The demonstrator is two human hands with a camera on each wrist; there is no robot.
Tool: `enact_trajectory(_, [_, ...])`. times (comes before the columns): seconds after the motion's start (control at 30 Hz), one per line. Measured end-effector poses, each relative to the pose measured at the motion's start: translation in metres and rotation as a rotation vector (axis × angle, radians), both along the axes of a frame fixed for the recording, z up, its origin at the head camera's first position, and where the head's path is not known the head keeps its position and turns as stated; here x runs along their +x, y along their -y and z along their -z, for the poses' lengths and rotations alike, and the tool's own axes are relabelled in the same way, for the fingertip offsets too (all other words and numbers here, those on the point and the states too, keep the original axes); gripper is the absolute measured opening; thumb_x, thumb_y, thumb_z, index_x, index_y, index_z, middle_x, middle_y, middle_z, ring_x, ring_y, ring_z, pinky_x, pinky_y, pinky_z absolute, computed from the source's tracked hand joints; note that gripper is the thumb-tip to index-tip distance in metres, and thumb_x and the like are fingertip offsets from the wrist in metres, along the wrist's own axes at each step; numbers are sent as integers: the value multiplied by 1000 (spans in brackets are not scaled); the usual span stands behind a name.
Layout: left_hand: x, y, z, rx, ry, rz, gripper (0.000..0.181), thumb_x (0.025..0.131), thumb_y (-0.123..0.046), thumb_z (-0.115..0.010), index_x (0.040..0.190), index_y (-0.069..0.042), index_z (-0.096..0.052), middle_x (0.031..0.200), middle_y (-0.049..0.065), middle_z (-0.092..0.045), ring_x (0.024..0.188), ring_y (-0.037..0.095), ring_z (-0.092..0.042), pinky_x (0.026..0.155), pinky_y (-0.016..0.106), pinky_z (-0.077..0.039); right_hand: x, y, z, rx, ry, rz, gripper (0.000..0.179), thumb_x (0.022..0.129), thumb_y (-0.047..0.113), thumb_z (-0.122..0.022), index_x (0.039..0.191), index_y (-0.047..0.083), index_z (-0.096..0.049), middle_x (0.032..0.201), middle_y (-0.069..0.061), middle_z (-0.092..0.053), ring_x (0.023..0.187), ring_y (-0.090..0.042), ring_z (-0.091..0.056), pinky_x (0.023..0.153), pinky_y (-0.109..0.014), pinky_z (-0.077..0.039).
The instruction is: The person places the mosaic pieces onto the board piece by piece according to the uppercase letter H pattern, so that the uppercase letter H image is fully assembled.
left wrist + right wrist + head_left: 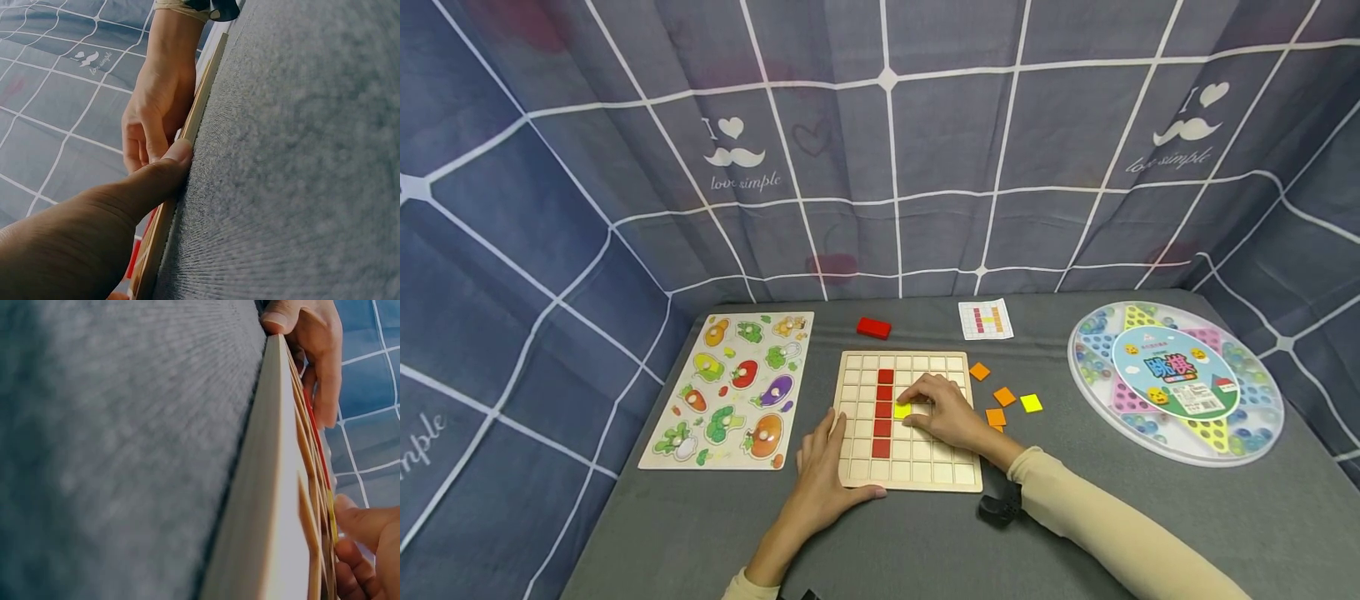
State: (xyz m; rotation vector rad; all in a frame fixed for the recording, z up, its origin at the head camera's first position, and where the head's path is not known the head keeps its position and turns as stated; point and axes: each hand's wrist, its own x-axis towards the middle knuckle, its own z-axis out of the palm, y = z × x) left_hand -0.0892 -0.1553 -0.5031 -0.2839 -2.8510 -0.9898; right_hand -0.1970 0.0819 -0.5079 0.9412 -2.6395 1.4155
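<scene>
Currently the right hand (951, 417) has its grip clamped on a yellow tile (903, 411), thumb and fingertips pinching it at the wooden board (861, 468). That tile sits just to the right of the middle one in a column of five red tiles (881, 448) set in the board's grid. At the lower left corner, the left hand (826, 477) rests against the board, its grip spread apart: the fingers lie along the left side while the thumb touches the front edge.

Right of the board, several orange tiles (1004, 397) lie loose on the gray-covered bench (925, 546), with a second yellow tile (1032, 403) beside them. Beyond the far edge are a red block (874, 328) and a small white card (986, 320) printed with colored squares. A vegetable puzzle (733, 397) lies to the left, a round game set (1176, 383) to the right. Behind hangs a dark checked curtain (951, 142) with white lines.
</scene>
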Motion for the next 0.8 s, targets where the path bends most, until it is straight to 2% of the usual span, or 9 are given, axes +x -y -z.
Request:
enact_trajectory(0.13, [0,0,0,-2,-3,1,123,57,-54,-90,152,-1,-32,157,22,-26,117,31,-37,92,47,-26,0,-9,1,-56,-37,-31,26,79,15,-82,103,16,-72,98,5,-67,93,-13,-54,82,-30,-42])
enact_trajectory(0.27, [0,0,1,-9,-10,-1,123,56,-54,-90,152,-1,-32,157,22,-26,116,30,-38,91,46,-26,1,-30,-2,-87,-103,-32,26,80,11,-80,104,12,-71,101,2,-68,97,-17,-54,85,-34,-40])
enact_trajectory(0.53, [-1,-1,1,2,-2,1,124,57,-53,-90,152,-2,-31,158,21,-26,118,31,-37,92,47,-24,6,-95,-1,-49,-173,116,31,77,8,-82,106,10,-71,103,1,-67,91,-21,-49,81,-31,-37])
enact_trajectory(0.63, [-1,-1,0,2,-4,4,123,57,-53,-91,152,-1,-31,157,22,-26,119,32,-37,93,47,-24,9,-117,4,-48,-184,169,32,76,5,-82,106,10,-71,102,1,-67,91,-18,-49,82,-27,-35])
enact_trajectory(0.8, [0,-1,0,-7,-10,4,124,56,-53,-91,151,0,-31,157,22,-26,120,33,-37,92,47,-24,13,-142,13,-42,-206,203,35,74,2,-82,106,10,-71,105,-1,-67,96,-12,-47,84,-23,-31])
